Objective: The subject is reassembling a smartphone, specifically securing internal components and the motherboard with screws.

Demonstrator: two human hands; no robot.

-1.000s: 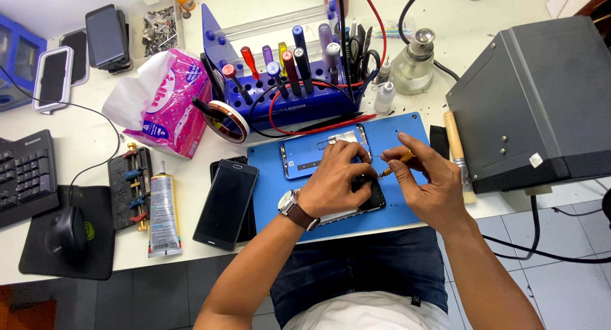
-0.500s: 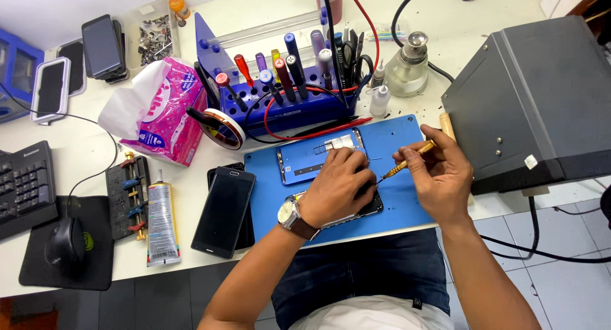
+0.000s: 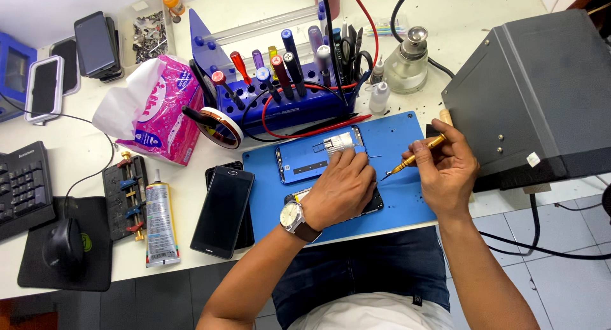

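Note:
My left hand [image 3: 344, 190], with a wristwatch on it, presses down on a dark phone [image 3: 375, 206] lying on the blue work mat [image 3: 401, 196]. My right hand [image 3: 445, 168] grips a small gold-handled screwdriver [image 3: 414, 158], its tip pointing left and hovering just right of my left fingers. A phone frame with a blue inner plate [image 3: 312, 161] lies on the mat just beyond my left hand.
A blue tool rack [image 3: 286, 94] with screwdrivers and red and black leads stands behind the mat. A black phone [image 3: 223, 209], glue tube [image 3: 159, 222], pink tissue pack [image 3: 159, 110], tape roll [image 3: 223, 127], glass bottle [image 3: 407, 66] and grey machine [image 3: 534, 94] surround it.
My right hand has drawn the screwdriver back to the right, away from the phone. My left hand stays on the phone.

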